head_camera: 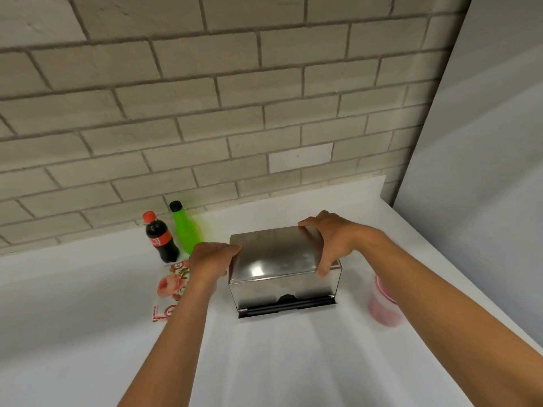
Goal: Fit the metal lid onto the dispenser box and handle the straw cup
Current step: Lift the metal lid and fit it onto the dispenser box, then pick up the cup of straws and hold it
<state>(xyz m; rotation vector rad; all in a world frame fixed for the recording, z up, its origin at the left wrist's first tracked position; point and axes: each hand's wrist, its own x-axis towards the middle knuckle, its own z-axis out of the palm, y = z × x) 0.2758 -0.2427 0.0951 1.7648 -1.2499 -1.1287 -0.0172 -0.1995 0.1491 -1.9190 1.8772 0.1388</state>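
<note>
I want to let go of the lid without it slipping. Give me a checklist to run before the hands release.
1. Left hand grips the metal lid at its left edge: ok.
2. Right hand grips its right edge: ok.
3. Lid level on the dispenser box: not ok, it looks skewed.
4. Rear edge seated: cannot tell.
5. Pink cup stands apart from the box: ok.

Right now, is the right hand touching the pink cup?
Apart. The head view shows the right hand gripping the metal lid, with white counter between it and the pink cup.
</note>
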